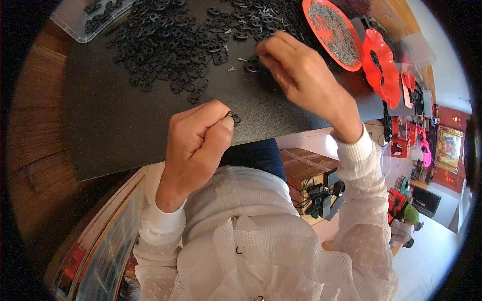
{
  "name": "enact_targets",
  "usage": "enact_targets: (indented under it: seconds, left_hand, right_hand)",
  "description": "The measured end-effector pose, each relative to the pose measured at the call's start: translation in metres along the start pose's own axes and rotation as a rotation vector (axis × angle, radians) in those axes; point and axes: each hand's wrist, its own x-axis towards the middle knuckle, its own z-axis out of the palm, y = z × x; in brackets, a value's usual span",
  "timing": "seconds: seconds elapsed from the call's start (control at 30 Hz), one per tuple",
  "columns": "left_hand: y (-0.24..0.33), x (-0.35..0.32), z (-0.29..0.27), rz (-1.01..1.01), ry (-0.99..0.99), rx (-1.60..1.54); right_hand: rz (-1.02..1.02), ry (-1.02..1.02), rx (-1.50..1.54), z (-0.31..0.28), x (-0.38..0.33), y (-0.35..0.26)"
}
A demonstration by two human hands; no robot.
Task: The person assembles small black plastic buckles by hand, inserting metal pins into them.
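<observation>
My left hand (198,143) is closed in a fist near the front edge of a black mat (125,115), pinching a small black ring-shaped part (234,118) between thumb and forefinger. My right hand (301,75) reaches further back, its fingertips on another small black part (252,64) at the edge of a big scatter of black parts (170,40). A small silver screw (231,69) lies just left of those fingertips.
A red dish of small silver screws (331,30) stands at the back right, a second red scalloped dish (379,65) beside it. A clear plastic tray (85,17) with black parts sits at the back left. The wooden table (35,130) shows at the left.
</observation>
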Motion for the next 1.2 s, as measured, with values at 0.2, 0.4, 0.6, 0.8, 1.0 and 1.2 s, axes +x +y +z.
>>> enact_targets:
  seconds: [0.2, 0.4, 0.6, 0.8, 1.0, 1.2]
  left_hand:
    - [0.000, -0.001, 0.000, -0.017, -0.001, -0.015]
    - [-0.001, 0.002, -0.003, -0.001, -0.046, 0.016]
    - [-0.003, 0.001, -0.002, 0.066, -0.040, 0.034]
    - [-0.004, 0.003, -0.003, 0.043, -0.094, 0.029]
    - [0.000, 0.002, -0.004, 0.010, -0.069, 0.048]
    - [0.000, 0.003, -0.006, 0.035, -0.081, 0.073]
  right_hand:
    - [-0.070, -0.049, -0.091, 0.007, 0.028, 0.022]
    - [-0.081, -0.006, -0.206, 0.012, 0.052, 0.022]
    - [-0.253, -0.010, -0.097, -0.002, 0.054, 0.041]
    - [0.063, -0.203, -0.159, -0.030, 0.065, 0.036]
    - [-0.004, -0.279, -0.089, -0.018, 0.073, 0.029]
    - [0.016, -0.197, -0.123, -0.030, 0.063, 0.037]
